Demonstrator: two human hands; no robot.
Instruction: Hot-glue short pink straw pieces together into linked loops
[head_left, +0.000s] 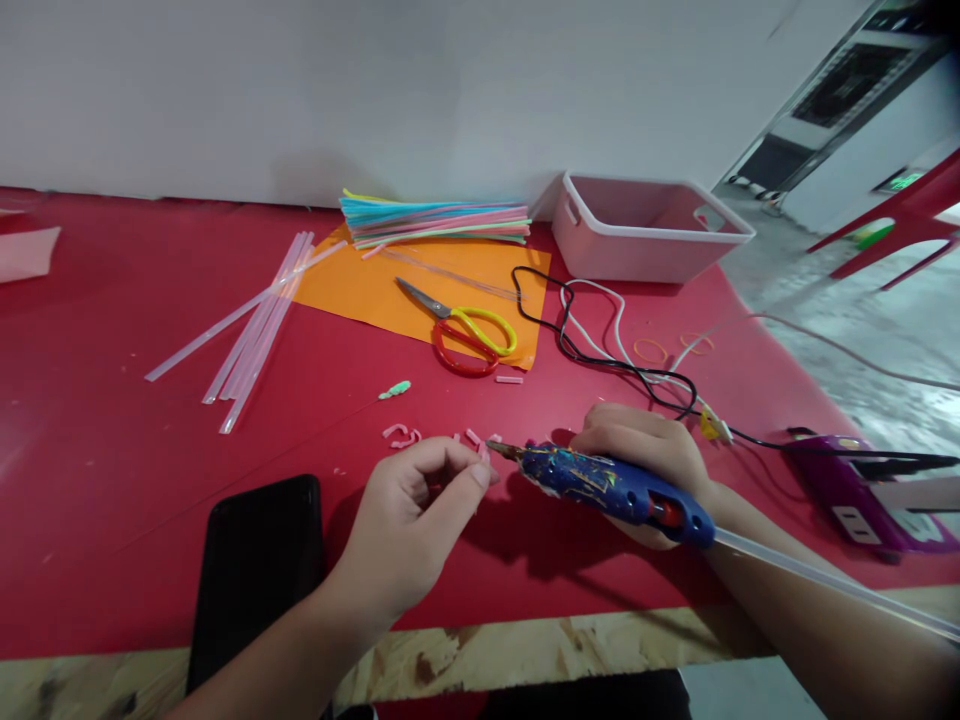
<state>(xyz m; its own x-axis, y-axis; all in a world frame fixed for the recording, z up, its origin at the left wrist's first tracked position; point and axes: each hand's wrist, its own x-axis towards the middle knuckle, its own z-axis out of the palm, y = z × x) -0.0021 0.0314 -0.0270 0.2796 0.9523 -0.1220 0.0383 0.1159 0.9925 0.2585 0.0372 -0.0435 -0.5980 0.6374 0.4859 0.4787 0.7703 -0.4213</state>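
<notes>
Blue glue gun (611, 487): gripped in the right hand (641, 445), nozzle pointing left; trigger position cannot be told. Small pink strip (484, 454): pinched narrowly between thumb and finger of the left hand (401, 520), at the nozzle tip, over the near side of the red tabletop (97, 400). Step in hand, as judged: glue application. Next move calls for a steady nozzle and fingertips clear of its tip.

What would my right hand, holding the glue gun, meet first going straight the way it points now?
Probably the small pink piece held by your left hand. The glue gun points right at it, though depth is unclear, so they may already touch.
</notes>
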